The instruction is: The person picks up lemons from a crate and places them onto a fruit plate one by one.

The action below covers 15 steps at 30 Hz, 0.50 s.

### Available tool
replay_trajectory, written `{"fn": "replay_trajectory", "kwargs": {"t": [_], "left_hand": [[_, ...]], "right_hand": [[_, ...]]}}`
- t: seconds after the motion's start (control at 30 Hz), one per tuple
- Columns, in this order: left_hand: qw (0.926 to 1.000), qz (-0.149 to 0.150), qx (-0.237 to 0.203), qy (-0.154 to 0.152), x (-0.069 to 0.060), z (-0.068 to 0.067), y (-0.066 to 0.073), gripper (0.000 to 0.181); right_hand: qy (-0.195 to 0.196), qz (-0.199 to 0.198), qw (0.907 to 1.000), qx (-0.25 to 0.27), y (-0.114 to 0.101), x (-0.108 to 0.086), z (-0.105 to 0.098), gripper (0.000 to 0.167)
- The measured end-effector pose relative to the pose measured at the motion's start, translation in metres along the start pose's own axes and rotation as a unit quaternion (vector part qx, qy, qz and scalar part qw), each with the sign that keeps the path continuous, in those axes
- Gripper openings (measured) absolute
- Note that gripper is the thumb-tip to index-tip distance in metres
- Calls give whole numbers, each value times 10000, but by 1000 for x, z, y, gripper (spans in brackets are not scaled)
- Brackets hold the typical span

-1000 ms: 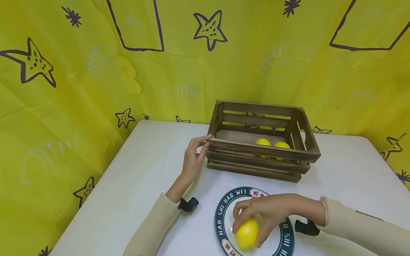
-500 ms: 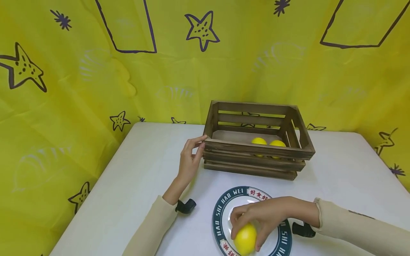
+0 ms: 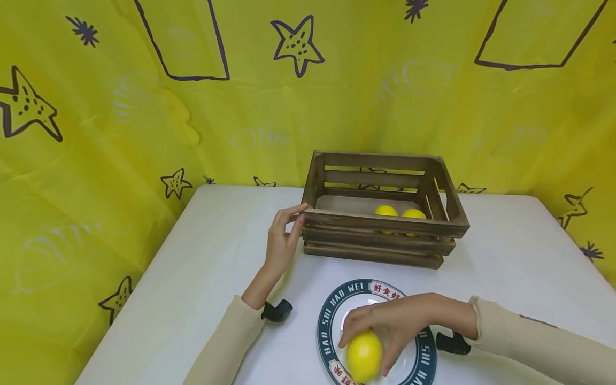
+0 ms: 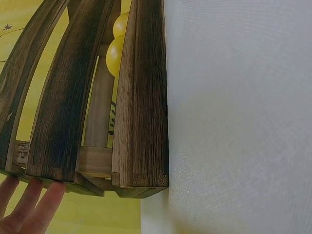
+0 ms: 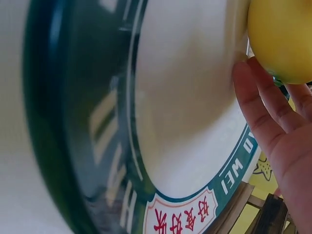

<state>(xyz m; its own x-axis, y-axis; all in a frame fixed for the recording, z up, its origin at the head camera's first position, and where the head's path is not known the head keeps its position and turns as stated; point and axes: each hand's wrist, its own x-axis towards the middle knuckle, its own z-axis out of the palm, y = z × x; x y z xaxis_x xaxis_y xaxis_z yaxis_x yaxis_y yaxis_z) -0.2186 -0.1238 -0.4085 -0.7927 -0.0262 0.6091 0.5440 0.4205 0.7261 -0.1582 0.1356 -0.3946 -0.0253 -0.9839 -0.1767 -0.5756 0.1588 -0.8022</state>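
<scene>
A yellow lemon (image 3: 364, 356) lies on the white, green-rimmed plate (image 3: 325, 326) in the head view. My right hand (image 3: 399, 321) arches over the lemon, with fingers and thumb spread loosely at either side. In the right wrist view, nearly straight fingers (image 5: 258, 100) show beside the lemon (image 5: 285, 36); the thumb is hidden. Behind the plate stands a dark wooden slatted crate (image 3: 375, 222). My left hand (image 3: 281, 240) rests fingertips and thumb against its near left corner. The left wrist view shows those fingers (image 4: 41, 207) touching the slat ends.
Two more yellow lemons, one of them nearest the crate's middle (image 3: 386, 211), sit inside toward the crate's right. A white table (image 3: 216, 240) carries everything. Yellow cloth (image 3: 260, 107) with starfish drawings hangs behind and at the sides.
The head view has shifted slightly, so the scene slides left. My right hand's grip on the lemon has loosened, and more of the lemon shows. The left hand stays at the crate corner.
</scene>
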Motion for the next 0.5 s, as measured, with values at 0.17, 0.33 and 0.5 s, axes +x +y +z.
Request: {"fn": "replay_trajectory", "kwargs": {"t": [0.17, 0.33, 0.5], "left_hand": [[9999, -29, 85, -56, -3, 0, -2, 27], [10000, -15, 61, -70, -2, 1, -1, 27], [9999, -56, 74, -57, 0, -1, 1, 27]], "right_hand": [[55, -58, 10000, 53, 3, -1, -2, 60], [198, -37, 9998, -86, 3, -5, -11, 61], [368, 118, 9990, -241, -4, -11, -23, 61]]}}
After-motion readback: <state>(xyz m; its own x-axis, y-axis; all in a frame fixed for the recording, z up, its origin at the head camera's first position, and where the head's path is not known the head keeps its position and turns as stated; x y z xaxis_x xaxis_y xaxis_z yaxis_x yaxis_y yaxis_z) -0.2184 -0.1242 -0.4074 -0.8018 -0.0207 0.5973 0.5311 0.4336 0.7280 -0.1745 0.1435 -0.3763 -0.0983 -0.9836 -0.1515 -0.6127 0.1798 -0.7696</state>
